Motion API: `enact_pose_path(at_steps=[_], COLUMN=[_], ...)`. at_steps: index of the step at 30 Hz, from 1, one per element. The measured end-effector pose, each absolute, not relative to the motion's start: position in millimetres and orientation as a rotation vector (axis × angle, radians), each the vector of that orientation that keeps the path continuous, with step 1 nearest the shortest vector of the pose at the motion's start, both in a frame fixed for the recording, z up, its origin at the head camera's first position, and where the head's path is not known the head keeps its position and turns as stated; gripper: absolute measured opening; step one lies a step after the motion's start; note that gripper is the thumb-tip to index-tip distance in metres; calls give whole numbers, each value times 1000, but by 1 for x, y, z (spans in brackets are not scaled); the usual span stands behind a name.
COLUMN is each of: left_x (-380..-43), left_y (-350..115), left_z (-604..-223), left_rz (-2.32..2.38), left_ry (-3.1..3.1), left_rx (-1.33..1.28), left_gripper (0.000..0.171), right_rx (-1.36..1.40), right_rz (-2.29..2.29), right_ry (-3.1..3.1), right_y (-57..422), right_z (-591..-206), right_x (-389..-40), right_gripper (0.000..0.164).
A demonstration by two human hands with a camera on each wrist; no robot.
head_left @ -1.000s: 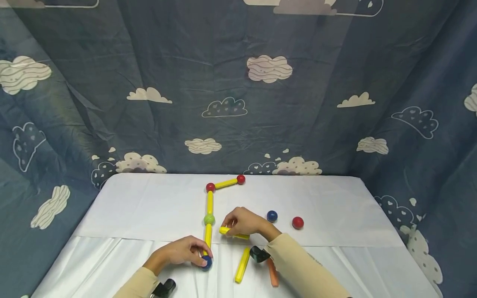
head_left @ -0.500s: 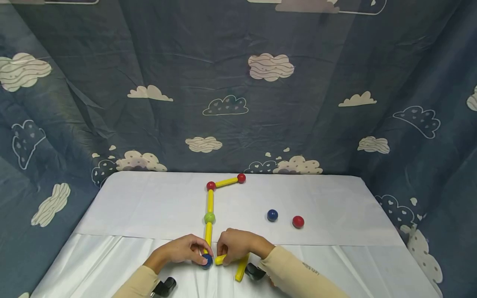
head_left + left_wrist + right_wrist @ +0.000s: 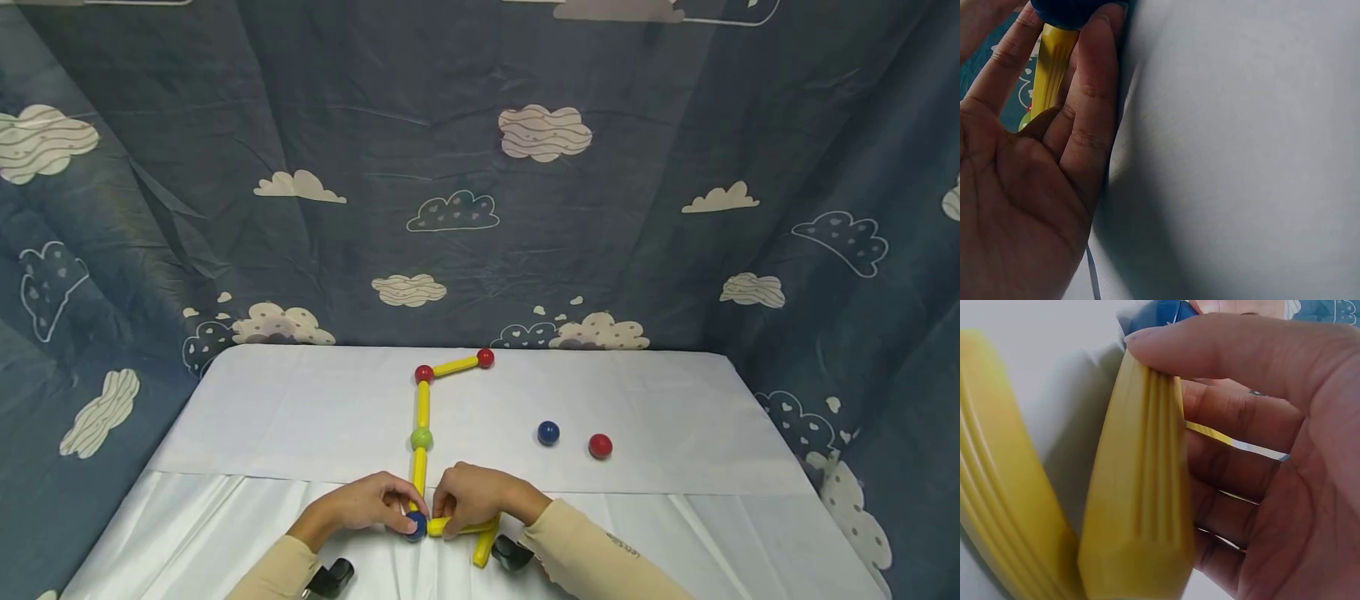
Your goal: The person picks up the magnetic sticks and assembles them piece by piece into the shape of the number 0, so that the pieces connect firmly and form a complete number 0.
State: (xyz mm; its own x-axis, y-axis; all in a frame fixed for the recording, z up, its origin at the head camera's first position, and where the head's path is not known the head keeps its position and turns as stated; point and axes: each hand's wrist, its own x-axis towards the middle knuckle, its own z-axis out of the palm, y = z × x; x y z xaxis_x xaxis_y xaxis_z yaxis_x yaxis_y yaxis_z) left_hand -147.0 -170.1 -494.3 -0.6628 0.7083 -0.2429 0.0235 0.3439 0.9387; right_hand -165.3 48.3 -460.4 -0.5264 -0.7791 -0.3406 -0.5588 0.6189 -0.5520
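Note:
My left hand (image 3: 363,507) pinches a blue ball (image 3: 417,527) between thumb and fingers at the near end of a chain on the table. From that ball a yellow rod (image 3: 419,469) runs away to a green ball (image 3: 422,437). My right hand (image 3: 480,493) grips another yellow rod (image 3: 1138,469), thumb along its top. This rod lies crosswise, its left end right at the blue ball (image 3: 1155,315) in the right wrist view. A loose yellow rod (image 3: 483,550) lies just under its right end.
Beyond the green ball, the chain continues through a yellow rod (image 3: 423,405), a red ball (image 3: 424,374), another yellow rod (image 3: 456,367) and a red end ball (image 3: 486,358). A loose blue ball (image 3: 548,433) and red ball (image 3: 600,447) lie right on the white-covered table (image 3: 300,417).
My right hand has brought its yellow rod nearer and left, up to the blue ball. The right arm now covers an orange rod seen earlier. My left hand stays put.

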Motion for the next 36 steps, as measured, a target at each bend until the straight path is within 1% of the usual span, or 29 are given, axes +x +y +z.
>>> enact_pose_path(at_steps=[13,21,28,32,36], left_x=[-146,-147,-146,-146,-146], left_y=[-170,-170,-169,-168,-168], left_z=[-494,-493,-491,-491,-490], left_rz=[1350,1355,1359,1339,1337], left_ry=[1959,1955,1954,1969,1962], left_rx=[626,615,612,569,553], left_gripper=[23,24,23,21,20], right_rx=[-1020,-947,-899,-867,-842], right_rz=[-697,-894,-964,-1038,-1103], right_ry=[2146,2055,2052,2129,2369], right_y=[56,63,69,83,111], right_z=[-469,-473,-476,-472,-464], right_x=[-171,-173,-174,-181,-191], right_gripper=[10,11,13,17,21])
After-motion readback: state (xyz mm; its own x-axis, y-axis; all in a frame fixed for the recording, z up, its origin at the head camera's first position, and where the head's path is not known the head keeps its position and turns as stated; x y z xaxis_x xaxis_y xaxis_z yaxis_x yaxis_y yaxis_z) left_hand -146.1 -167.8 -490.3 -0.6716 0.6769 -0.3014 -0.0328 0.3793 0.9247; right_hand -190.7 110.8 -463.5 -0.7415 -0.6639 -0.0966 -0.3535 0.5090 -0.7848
